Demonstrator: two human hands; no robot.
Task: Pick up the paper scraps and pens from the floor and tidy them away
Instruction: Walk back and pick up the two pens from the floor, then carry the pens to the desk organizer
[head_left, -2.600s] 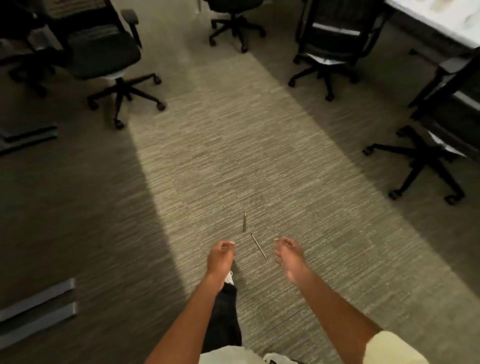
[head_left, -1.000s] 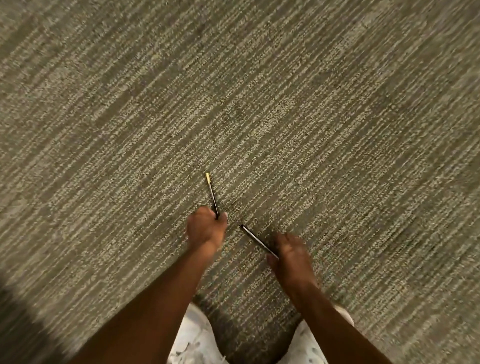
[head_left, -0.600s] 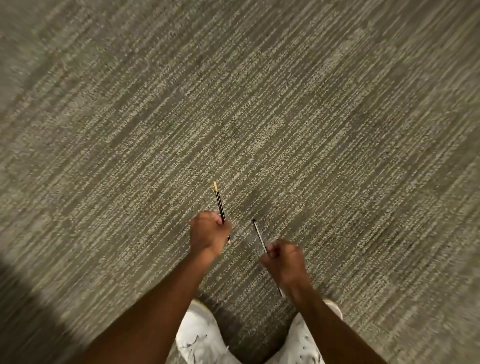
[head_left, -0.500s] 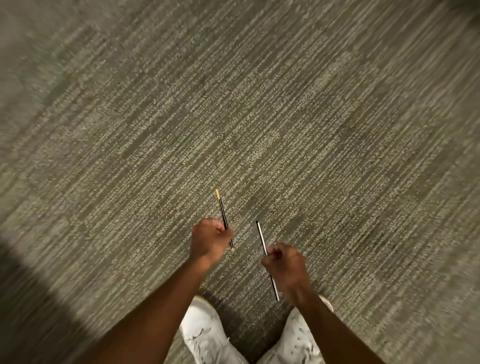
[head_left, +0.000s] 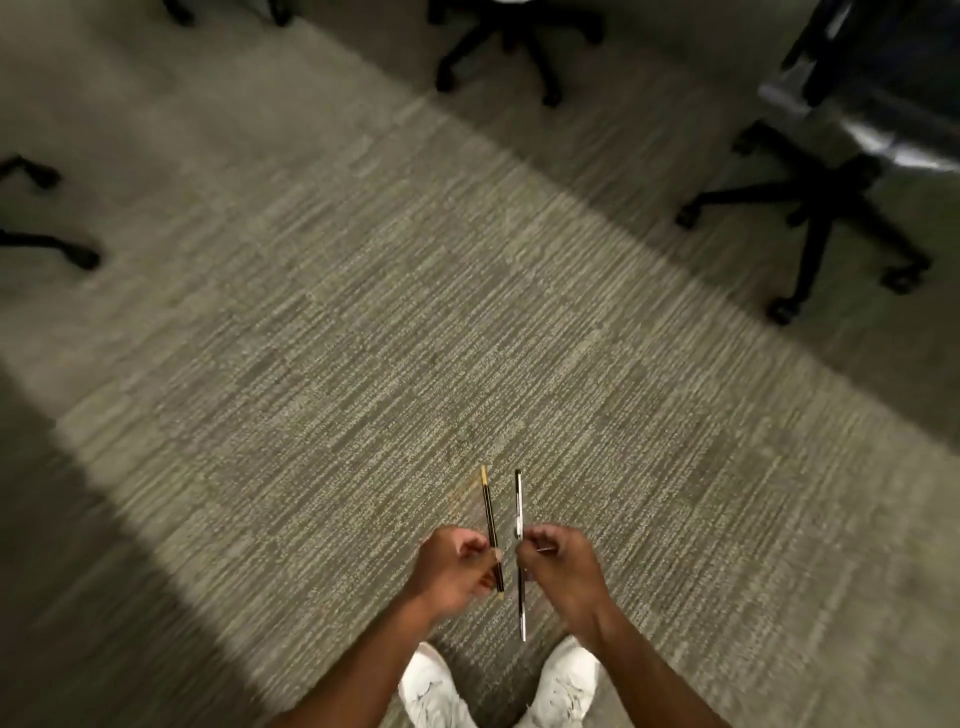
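Note:
My left hand (head_left: 453, 569) is closed around a black pen with a yellow tip (head_left: 489, 512), which points away from me above the carpet. Close beside it, my right hand (head_left: 558, 574) grips a black and silver pen (head_left: 518, 501), also pointing forward, with its lower end sticking out below the fist. The two pens are nearly parallel and a few centimetres apart. No paper scraps show on the carpet in this view.
Striped grey carpet (head_left: 415, 338) fills the view, lit in a diagonal band. Black office chair bases stand at the top centre (head_left: 511, 39), at the right (head_left: 810, 218) and at the left edge (head_left: 41, 244). My white shoes (head_left: 563, 686) are at the bottom.
Both hands took a pen each off the carpet and lifted them. The hands have come closer together, the pens now nearly parallel, and the view has tilted up to show the chairs.

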